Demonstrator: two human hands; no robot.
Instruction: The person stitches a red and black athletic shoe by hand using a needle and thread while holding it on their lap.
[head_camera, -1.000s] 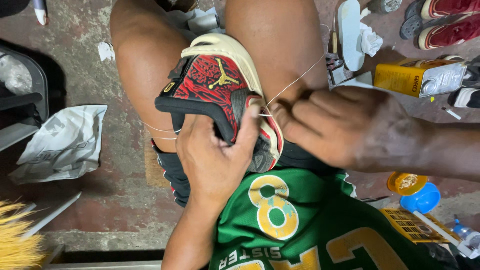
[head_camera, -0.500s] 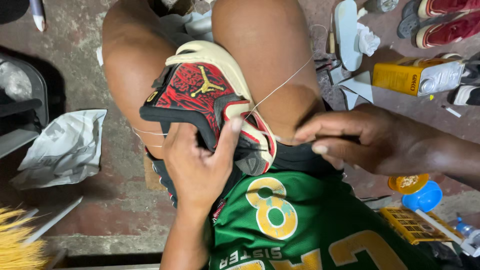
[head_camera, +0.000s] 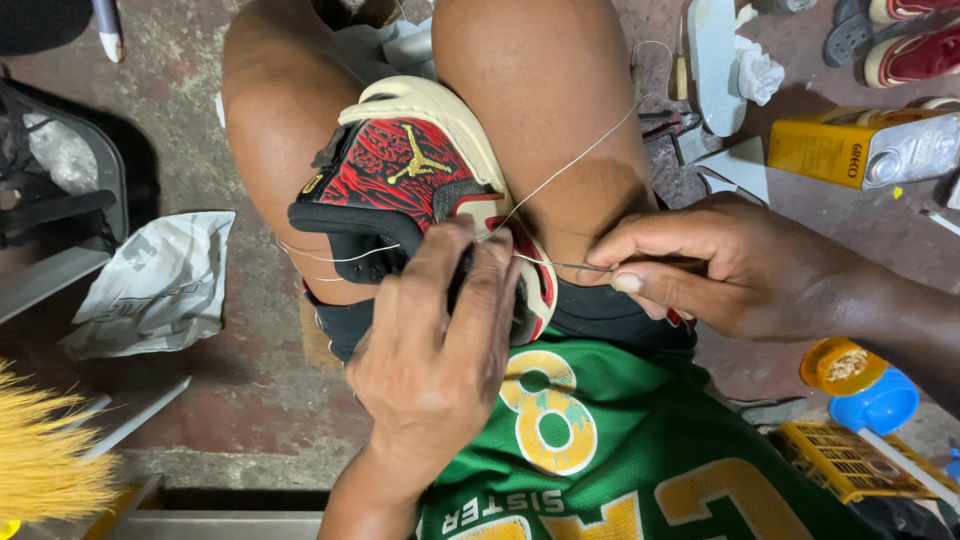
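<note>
Now my left hand (head_camera: 435, 350) clamps the shoe (head_camera: 420, 200) between my knees, right hand (head_camera: 720, 265) pinching the needle (head_camera: 570, 266) at its sole edge; taut thread (head_camera: 570, 165) may snap if yanked.

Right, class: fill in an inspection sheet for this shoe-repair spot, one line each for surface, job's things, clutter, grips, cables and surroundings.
Surface: bare, stained concrete floor; the work sits on the person's lap.
Job's things: red-and-black sneaker with cream sole wedged between the knees; pale thread running taut from it; thin awl or needle at the sole edge.
Clutter: crumpled white plastic bag, yellow tin, orange and blue lids, yellow crate.
Grips: left hand pressing the sneaker's collar; right hand pinching the tool.
Cables: nothing seen.
Surroundings: straw broom, spare red shoes, loose sole.
</note>
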